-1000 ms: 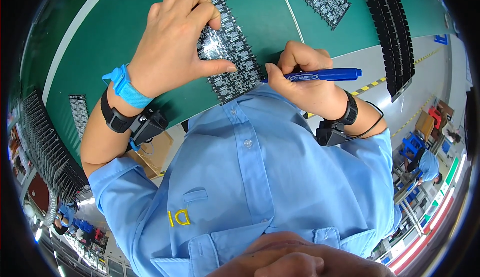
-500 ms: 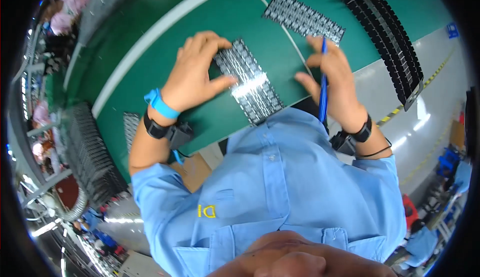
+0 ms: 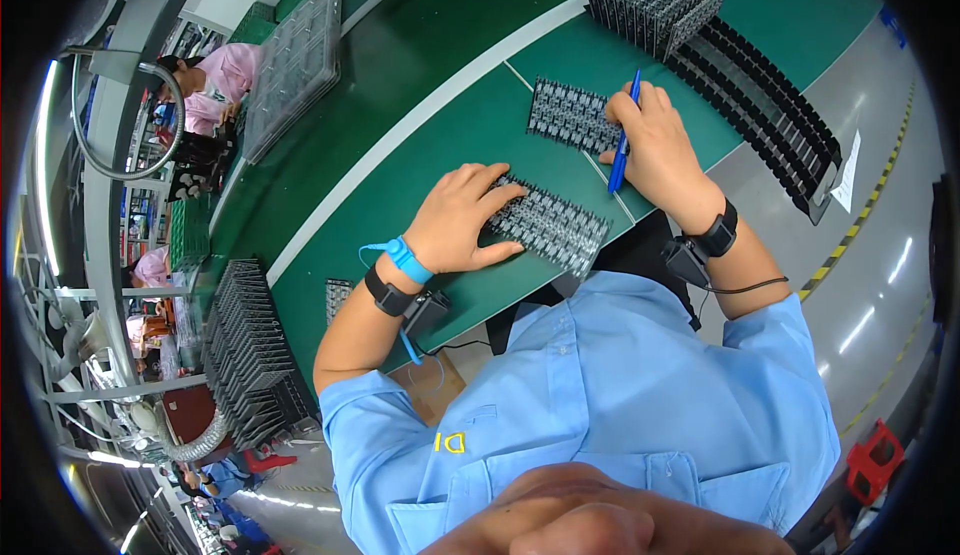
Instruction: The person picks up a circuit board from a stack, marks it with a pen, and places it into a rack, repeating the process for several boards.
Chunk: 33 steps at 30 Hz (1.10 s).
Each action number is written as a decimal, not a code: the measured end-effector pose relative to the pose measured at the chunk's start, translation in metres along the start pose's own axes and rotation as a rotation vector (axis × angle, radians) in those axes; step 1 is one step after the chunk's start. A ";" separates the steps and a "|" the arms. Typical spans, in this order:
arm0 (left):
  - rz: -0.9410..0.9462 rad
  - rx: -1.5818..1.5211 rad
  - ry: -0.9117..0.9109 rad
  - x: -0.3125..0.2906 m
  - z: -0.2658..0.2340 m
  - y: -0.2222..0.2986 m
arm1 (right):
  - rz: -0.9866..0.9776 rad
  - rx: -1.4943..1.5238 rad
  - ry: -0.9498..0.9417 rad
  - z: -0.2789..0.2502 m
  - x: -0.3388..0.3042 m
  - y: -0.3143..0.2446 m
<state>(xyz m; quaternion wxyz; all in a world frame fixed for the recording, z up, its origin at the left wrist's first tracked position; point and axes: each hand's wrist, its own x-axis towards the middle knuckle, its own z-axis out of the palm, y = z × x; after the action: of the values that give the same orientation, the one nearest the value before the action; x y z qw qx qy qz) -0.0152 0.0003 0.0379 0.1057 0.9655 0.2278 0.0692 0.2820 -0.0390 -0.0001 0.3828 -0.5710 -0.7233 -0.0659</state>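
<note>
My left hand (image 3: 455, 223) grips the left end of a dark circuit board panel (image 3: 553, 225), fingers along its far edge and thumb by the near one. This panel is covered in rows of small parts and slants down toward my shirt. A blue pen (image 3: 618, 163) sits in my right hand (image 3: 662, 150), pointing across the fingers. Those fingers curl at the right end of a second, similar panel (image 3: 568, 115) farther off on the green table (image 3: 420, 190). Whether they pinch that panel's edge I cannot tell.
At the far right, a black rack (image 3: 650, 0) holds several upright panels, beside black toothed rails (image 3: 765, 90). Another rack of panels (image 3: 250, 340) stands at the left. Part of a panel (image 3: 338, 297) shows beside my left forearm. A person in pink (image 3: 225, 80) sits across.
The view has shifted and turned. The panel in my left hand now lies more sideways. My right hand, with the pen, has come onto the right end of the far panel.
</note>
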 end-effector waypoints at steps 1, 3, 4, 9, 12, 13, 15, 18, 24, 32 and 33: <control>-0.001 0.003 -0.003 -0.001 0.002 -0.002 | 0.015 0.043 0.025 0.001 0.000 -0.002; 0.024 0.057 0.072 -0.002 0.008 -0.007 | 0.030 0.088 0.048 0.000 0.000 -0.001; 0.036 0.084 0.111 -0.002 0.010 -0.009 | 0.061 0.111 0.034 -0.001 0.000 0.002; 0.037 0.067 0.206 0.012 0.013 -0.025 | 0.185 0.407 -0.047 -0.007 0.007 -0.003; -0.115 -0.014 0.486 0.035 0.009 -0.009 | 0.203 0.633 -0.116 -0.010 0.006 -0.019; -0.114 -0.012 0.489 0.043 0.008 -0.006 | 0.193 0.740 -0.161 -0.009 0.002 -0.025; -0.051 0.152 0.694 0.056 0.004 -0.001 | 0.178 0.847 -0.207 -0.011 0.000 -0.031; -0.072 0.094 0.656 0.047 0.006 -0.008 | 0.120 0.861 -0.267 -0.017 0.002 -0.035; -0.221 -0.121 0.401 0.016 0.009 0.011 | -0.169 0.379 -0.122 -0.037 0.004 -0.060; -0.269 -0.299 0.514 -0.010 0.020 0.045 | -0.372 -0.126 -0.473 -0.044 0.014 -0.068; -0.258 -0.317 0.606 -0.010 0.017 0.048 | -0.360 -0.135 -0.455 -0.054 0.018 -0.060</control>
<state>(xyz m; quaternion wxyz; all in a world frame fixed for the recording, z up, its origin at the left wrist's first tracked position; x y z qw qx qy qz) -0.0001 -0.0493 0.0321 0.1894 0.8360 0.3552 0.3728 0.2540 -0.0745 0.0697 0.1540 -0.4577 -0.8742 -0.0510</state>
